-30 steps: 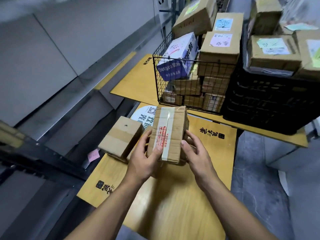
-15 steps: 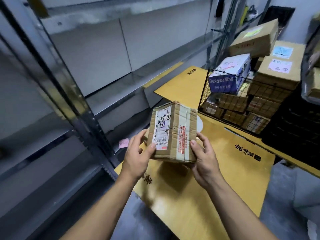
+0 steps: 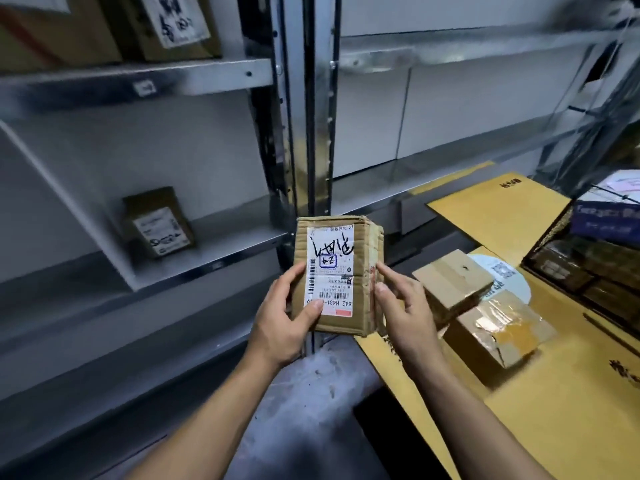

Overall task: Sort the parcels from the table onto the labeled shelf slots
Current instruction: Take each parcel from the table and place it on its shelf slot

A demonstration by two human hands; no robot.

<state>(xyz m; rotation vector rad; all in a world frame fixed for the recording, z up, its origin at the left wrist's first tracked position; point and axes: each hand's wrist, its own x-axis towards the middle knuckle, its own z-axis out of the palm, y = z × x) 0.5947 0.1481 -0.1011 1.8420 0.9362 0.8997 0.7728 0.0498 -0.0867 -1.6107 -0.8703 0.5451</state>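
A small cardboard parcel (image 3: 337, 275) with a white shipping label facing me is held up in front of the metal shelf upright (image 3: 311, 133). My left hand (image 3: 282, 318) grips its left edge, thumb pressed on the label. My right hand (image 3: 401, 308) holds the right side with its fingers along the edge. Two more parcels lie on the yellow table (image 3: 571, 427) to the right: a plain box (image 3: 453, 282) and a tape-wrapped one (image 3: 498, 329). One labelled parcel (image 3: 157, 223) stands in the middle shelf slot at left.
Larger boxes (image 3: 104, 26) sit on the upper left shelf (image 3: 138, 84). A wire basket (image 3: 588, 265) full of parcels stands at the right edge of the table. The shelf bay (image 3: 450, 168) right of the upright holds nothing in view. Grey floor shows below.
Both hands have lifted the parcel off the table and turned it label-up. My view has swung left from the table toward the shelves.
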